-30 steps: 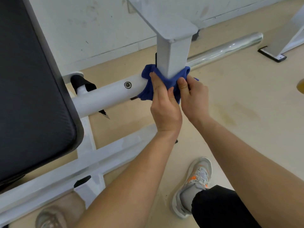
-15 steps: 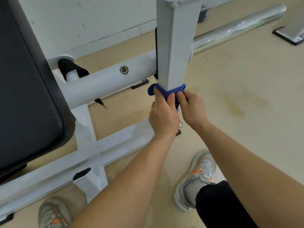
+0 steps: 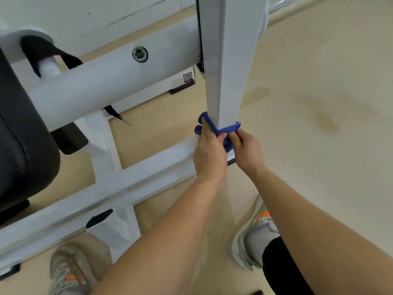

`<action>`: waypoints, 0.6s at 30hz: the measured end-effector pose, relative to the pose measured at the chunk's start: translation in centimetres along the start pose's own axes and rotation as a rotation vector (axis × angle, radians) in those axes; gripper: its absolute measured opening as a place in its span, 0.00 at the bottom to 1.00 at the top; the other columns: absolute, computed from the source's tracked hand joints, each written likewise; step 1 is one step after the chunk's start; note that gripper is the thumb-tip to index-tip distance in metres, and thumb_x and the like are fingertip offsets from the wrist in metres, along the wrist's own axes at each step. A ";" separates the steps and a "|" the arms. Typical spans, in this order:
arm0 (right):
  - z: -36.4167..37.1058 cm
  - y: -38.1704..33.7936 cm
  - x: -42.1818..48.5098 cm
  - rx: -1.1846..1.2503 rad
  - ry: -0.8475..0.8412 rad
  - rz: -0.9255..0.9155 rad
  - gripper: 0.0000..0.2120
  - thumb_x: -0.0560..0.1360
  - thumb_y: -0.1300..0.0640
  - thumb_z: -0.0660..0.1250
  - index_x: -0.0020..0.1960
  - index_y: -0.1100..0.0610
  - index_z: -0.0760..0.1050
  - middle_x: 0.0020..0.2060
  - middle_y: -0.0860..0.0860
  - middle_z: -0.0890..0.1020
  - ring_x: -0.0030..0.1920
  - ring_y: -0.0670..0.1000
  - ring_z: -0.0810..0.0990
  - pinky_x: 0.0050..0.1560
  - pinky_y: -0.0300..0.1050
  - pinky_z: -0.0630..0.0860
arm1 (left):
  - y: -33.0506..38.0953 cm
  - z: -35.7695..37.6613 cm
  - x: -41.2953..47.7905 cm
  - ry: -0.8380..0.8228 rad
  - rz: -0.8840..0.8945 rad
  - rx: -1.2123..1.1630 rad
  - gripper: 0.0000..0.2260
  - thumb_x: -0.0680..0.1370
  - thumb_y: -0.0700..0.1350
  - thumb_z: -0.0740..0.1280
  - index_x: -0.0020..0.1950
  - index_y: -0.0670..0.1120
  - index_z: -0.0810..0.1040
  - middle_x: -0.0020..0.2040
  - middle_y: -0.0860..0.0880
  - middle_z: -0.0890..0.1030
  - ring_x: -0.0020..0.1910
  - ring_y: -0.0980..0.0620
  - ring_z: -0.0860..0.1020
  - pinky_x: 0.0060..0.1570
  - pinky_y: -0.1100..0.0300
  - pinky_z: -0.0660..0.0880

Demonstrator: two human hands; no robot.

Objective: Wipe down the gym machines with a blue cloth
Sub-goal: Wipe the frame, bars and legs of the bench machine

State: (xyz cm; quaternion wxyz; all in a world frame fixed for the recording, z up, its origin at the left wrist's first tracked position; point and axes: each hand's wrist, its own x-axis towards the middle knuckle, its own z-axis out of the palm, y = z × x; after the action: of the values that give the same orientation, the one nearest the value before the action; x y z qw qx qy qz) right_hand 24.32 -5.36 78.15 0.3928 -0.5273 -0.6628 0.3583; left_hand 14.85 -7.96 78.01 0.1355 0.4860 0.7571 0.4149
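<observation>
Gripping the blue cloth [image 3: 221,129] with both hands, you have it drawn round the front of the white square post [image 3: 229,60] at its lower end, just above the white base rail [image 3: 106,188]. Your left hand [image 3: 209,158] has its fingers curled on the cloth's left end, where a fold bunches out beside the post. Your right hand [image 3: 247,151] pinches the right end between thumb and curled fingers. The two hands sit just beside each other below the post's front corner. Whether the cloth passes fully behind the post cannot be told. A thick white tube [image 3: 110,81] runs from the post toward the left and carries a hex bolt [image 3: 140,54]; a QR label [image 3: 187,77] sits below the tube near the post. A black pad [image 3: 19,135] fills the left edge. On the beige floor [image 3: 319,124], marked with faint brownish stains, your left shoe [image 3: 68,271] stands near the rail and your right shoe [image 3: 255,237] lies under your right forearm.
</observation>
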 end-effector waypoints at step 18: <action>-0.8 -2.7 1.9 -0.039 0.022 -0.107 0.12 0.82 0.57 0.58 0.42 0.55 0.73 0.34 0.46 0.78 0.34 0.45 0.73 0.35 0.39 0.68 | 2.3 -2.0 1.0 0.014 -0.063 -0.184 0.14 0.83 0.50 0.56 0.67 0.45 0.67 0.54 0.43 0.80 0.52 0.40 0.78 0.44 0.54 0.67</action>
State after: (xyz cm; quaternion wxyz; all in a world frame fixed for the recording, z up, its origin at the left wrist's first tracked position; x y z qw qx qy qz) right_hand 23.62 -3.98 81.19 0.4085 -0.5024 -0.6925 0.3179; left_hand 14.58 -7.64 81.16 0.1876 0.4447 0.7315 0.4817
